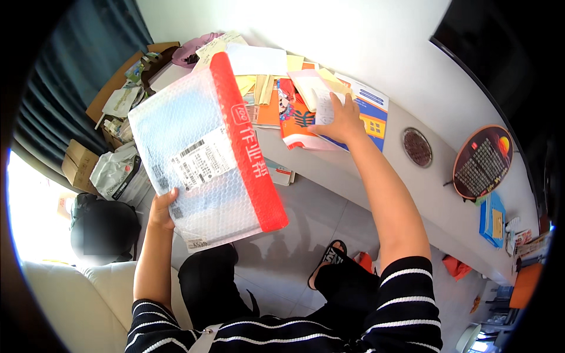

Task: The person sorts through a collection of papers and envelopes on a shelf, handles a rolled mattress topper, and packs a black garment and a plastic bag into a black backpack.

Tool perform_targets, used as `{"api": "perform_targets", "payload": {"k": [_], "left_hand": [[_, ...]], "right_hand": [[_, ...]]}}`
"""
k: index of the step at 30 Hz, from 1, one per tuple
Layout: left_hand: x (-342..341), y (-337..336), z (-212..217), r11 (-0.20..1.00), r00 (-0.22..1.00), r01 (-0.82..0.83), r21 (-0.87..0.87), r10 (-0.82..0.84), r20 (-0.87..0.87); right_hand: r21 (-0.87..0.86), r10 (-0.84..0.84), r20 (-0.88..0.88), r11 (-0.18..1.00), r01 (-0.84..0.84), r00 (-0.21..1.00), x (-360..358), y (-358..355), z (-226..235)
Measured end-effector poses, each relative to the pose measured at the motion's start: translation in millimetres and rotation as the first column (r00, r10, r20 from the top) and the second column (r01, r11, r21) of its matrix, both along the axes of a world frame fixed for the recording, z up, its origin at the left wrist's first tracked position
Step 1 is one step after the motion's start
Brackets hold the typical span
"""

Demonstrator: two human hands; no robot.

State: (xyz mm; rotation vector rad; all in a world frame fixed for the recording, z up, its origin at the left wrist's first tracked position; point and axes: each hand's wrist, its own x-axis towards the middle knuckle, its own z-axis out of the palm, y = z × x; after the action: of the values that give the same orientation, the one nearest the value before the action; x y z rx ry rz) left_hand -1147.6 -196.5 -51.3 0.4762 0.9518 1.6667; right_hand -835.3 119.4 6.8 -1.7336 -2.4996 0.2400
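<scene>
My left hand [163,210] is closed on the lower left edge of a large bubble-wrap mailer [194,123], clear-white with a red band down its right side and a shipping label on its front. The mailer is tilted and held up over the floor. My right hand [341,120] reaches over the cabinet, fingers spread, touching a handwritten sheet of paper [325,105]. Under that sheet lie an orange illustrated booklet [291,115] and a blue, white and orange one [372,109]. Whether my right fingers grip the paper, I cannot tell.
Papers and yellow envelopes [265,88] cover the far part of the long white cabinet [394,167]. Along it stand a round dark dish [417,147], an oval decorated plaque [484,162] and a blue box [492,219]. Bags and a cardboard box [79,165] crowd the left; a cream sofa [65,300] is near.
</scene>
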Motion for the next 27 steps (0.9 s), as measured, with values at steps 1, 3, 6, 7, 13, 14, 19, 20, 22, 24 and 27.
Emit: {"api": "perform_targets", "payload": {"k": [1,3,6,7,13,14,19,20,22,24,27], "left_hand": [[-8.4,1.1,-13.1,1.000,1.000,0.003,-0.002,-0.003,0.026],[-18.8,1.1,-31.2,0.999,0.992,-0.042,-0.016,0.044,0.115],[-44.6,-1.5,-62.2,0.984,0.968,-0.167,-0.055,0.174,0.179],[-58.1,-3.7,-72.5,0.972,0.954,-0.221,-0.084,0.233,0.189],[-113.9,4.0,-81.6,0.915,0.889,-0.395,-0.085,0.404,0.214],[-122.2,5.8,-80.5,0.914,0.889,-0.399,-0.076,0.406,0.211],[-158.3,16.2,-67.0,0.907,0.889,-0.418,-0.046,0.419,0.185],[-165.0,20.3,-66.5,0.907,0.887,-0.418,-0.051,0.420,0.190],[-173.8,23.8,-71.2,0.909,0.891,-0.413,-0.057,0.417,0.182],[-182.0,22.9,-94.4,0.901,0.876,-0.418,-0.111,0.433,0.212],[-170.6,14.8,-135.1,0.894,0.870,-0.407,-0.185,0.442,0.219]], "right_hand": [[-0.034,-0.029,-0.033,0.999,0.027,0.999,-10.3,6.0,-2.6],[-0.026,-0.069,-0.076,0.997,0.067,0.995,-24.6,11.6,-11.3],[-0.019,-0.079,-0.131,0.997,0.077,0.988,-31.4,26.0,-33.4],[-0.058,-0.056,-0.166,0.997,0.046,0.985,-28.7,34.0,-40.9],[-0.215,-0.036,-0.286,0.976,-0.028,0.958,-13.7,39.9,-21.7],[-0.239,-0.060,-0.313,0.971,-0.017,0.948,-11.6,39.5,-15.7],[-0.015,0.017,-0.132,1.000,-0.019,0.991,-3.1,54.5,29.3],[0.092,0.004,-0.156,0.996,0.011,0.988,-5.4,57.5,36.8],[0.138,-0.046,-0.146,0.988,0.067,0.988,-22.9,68.0,37.6],[0.189,-0.098,-0.048,0.976,0.105,0.994,-48.0,74.8,11.1],[0.106,-0.094,0.058,0.991,0.088,0.994,-82.7,76.4,-27.8]]}}
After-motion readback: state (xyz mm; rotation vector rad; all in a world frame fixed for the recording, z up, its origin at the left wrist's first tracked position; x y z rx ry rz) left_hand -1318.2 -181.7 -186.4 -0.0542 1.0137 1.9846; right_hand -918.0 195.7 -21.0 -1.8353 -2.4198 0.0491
